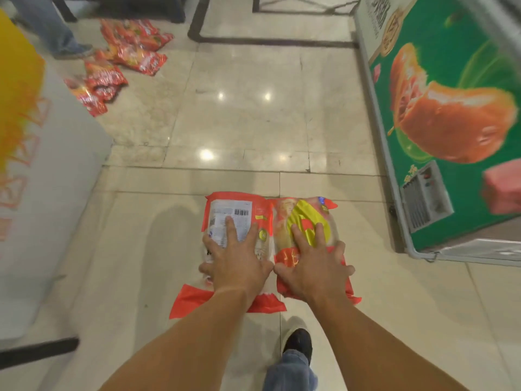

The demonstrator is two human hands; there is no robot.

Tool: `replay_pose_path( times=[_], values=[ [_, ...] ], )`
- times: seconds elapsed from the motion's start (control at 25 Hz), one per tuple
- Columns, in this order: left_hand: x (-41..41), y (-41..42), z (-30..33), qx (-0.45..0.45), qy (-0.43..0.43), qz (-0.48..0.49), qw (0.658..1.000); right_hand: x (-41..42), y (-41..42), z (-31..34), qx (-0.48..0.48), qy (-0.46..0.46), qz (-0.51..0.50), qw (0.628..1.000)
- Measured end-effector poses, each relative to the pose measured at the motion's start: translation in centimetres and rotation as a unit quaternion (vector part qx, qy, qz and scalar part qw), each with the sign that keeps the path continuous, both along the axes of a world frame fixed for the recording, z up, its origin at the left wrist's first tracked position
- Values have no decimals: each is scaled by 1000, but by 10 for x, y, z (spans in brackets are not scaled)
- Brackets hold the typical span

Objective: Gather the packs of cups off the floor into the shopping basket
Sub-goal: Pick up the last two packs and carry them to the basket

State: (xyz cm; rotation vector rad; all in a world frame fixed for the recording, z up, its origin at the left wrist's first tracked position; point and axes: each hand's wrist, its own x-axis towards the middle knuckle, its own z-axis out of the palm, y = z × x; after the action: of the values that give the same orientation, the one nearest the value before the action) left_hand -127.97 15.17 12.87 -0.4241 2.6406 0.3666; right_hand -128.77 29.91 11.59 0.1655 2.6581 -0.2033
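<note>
Two red plastic packs of cups are side by side in front of me above the tiled floor. My left hand (235, 262) grips the left pack (239, 213), which shows a white label with a barcode. My right hand (313, 263) grips the right pack (304, 213), which shows a yellow and red print. Both hands lie on top with fingers spread and thumbs wrapped around the sides. A heap of several more red packs (124, 60) lies on the floor at the far left. No shopping basket is in view.
A green chest freezer (451, 136) with an orange picture lines the right side. A white cabinet (56, 179) with yellow print stands on the left. Another person's leg and shoe (64, 40) are beside the far heap. My own shoe (298, 342) is below the packs.
</note>
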Motion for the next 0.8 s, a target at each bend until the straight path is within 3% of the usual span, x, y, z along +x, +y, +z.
replay_pose_path(
  times=[0.24,0.44,0.8],
  values=[
    [147,-12,225,-15,55,-53,997,162,-10,241,-10,41,-51,998],
    [271,-13,378,-35,136,-134,981,301,-9,391,-34,85,-121,989],
    [510,78,546,60,192,-249,947,584,67,557,26,178,-255,950]
  ],
)
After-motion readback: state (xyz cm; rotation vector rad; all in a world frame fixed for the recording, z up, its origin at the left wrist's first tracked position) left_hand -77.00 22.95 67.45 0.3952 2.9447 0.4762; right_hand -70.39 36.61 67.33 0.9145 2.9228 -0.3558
